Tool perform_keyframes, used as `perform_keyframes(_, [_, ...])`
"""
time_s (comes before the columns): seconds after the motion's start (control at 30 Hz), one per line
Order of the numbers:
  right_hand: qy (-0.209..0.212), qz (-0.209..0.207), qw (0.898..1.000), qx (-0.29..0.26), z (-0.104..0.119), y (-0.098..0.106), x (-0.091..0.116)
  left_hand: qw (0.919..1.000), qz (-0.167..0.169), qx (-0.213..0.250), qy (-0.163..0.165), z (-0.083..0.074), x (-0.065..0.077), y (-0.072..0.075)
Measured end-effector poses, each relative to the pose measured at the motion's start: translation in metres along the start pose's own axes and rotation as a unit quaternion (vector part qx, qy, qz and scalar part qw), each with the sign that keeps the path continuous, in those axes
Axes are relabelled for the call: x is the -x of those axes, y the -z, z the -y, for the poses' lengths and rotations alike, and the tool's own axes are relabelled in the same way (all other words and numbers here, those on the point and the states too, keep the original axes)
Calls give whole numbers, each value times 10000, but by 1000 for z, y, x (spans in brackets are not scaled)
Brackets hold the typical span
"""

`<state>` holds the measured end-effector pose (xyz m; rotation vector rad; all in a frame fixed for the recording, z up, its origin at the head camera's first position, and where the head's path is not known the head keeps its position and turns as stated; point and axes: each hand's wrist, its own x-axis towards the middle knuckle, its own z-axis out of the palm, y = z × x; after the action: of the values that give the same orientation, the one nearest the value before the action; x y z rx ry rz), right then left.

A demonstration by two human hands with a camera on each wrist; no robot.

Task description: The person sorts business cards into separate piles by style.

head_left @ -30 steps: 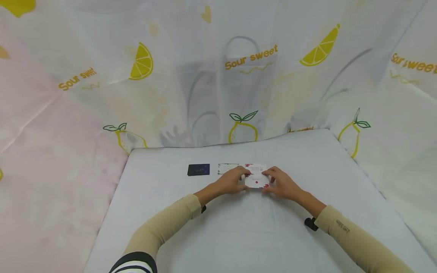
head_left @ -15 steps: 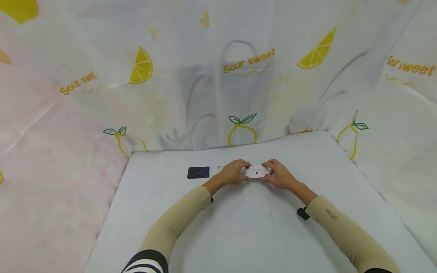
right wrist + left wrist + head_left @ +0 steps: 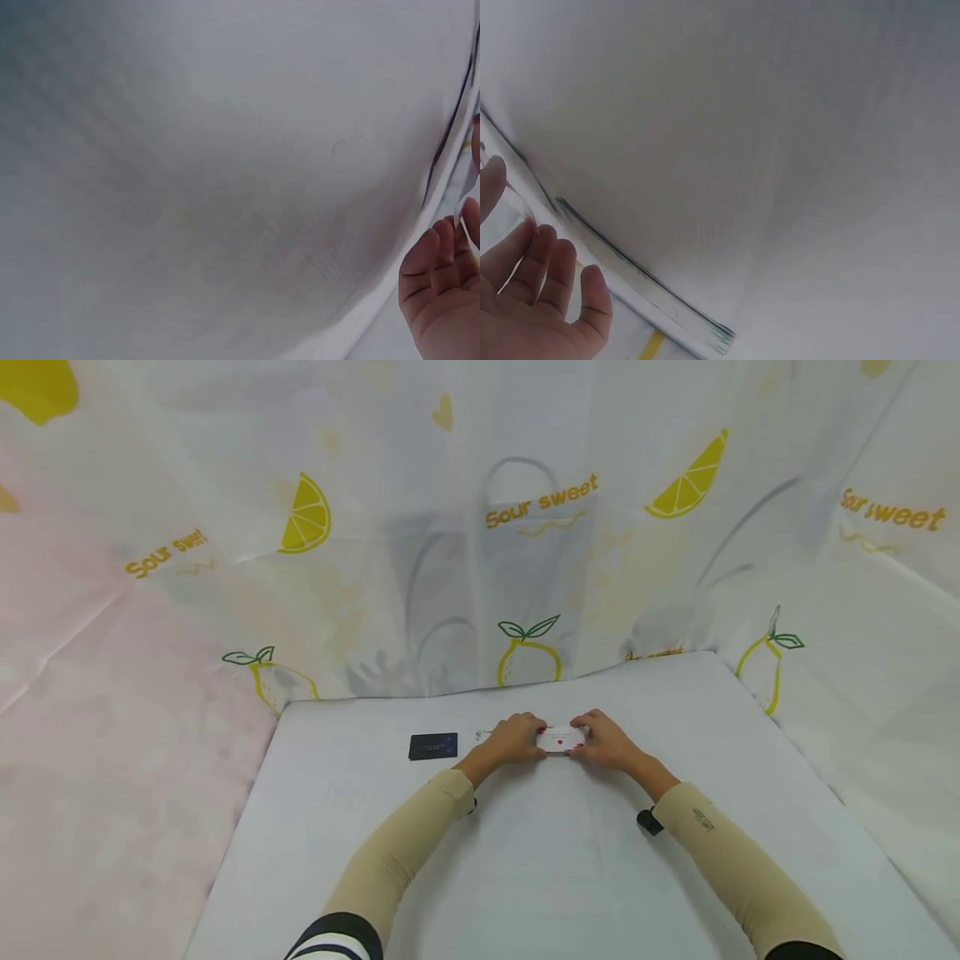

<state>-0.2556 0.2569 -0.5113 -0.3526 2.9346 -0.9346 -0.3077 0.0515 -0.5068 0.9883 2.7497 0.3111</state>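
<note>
A white card with red flower corners and a red dot (image 3: 559,741) lies between my two hands at the back of the table. My left hand (image 3: 516,739) pinches its left end between thumb and fingers, and my right hand (image 3: 609,745) pinches the right end. Behind my left hand a white card with green leaf print (image 3: 482,735) shows only a corner. In the left wrist view, this leaf-print card (image 3: 667,296) lies flat on the table beyond the curled fingers. A dark blue card stack (image 3: 433,746) rests farther left, apart from both hands.
The table under a white cloth (image 3: 540,860) ends at the back against a hanging white curtain (image 3: 420,568) with lemon prints. A pale pink curtain side (image 3: 112,760) borders the table on the left.
Both hands have moved the white red-flowered card away from me, over another red-flowered card, which it now hides. My left hand has come to cover most of the leaf-print card.
</note>
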Motion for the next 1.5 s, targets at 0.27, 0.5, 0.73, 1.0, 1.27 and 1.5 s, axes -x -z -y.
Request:
perform_keyframes(0.27, [-120, 268, 9996, -49, -4, -3, -3, 9995, 79, -302, 55, 3, -5, -10])
perform_keyframes(0.5, [-57, 267, 9996, 119, -3, -3, -5, 9993, 96, -336, 116, -2, -4, -5])
perform_keyframes(0.73, [-54, 267, 9996, 104, 3, 0, -3, 9989, 91, -451, 120, -4, -4, -2])
perform_keyframes(1.0, [-404, 402, 9983, -114, -2, -1, -6, 9991, 243, -299, 150, -5, -5, 0])
perform_keyframes(1.27, [-729, 434, 9956, -402, -10, -3, -7, 9990, 306, -244, 197, -4, -6, -1])
perform_keyframes(1.5, [-794, 482, 9944, -496, -11, -2, -7, 9993, 321, -145, 130, -1, -8, -4])
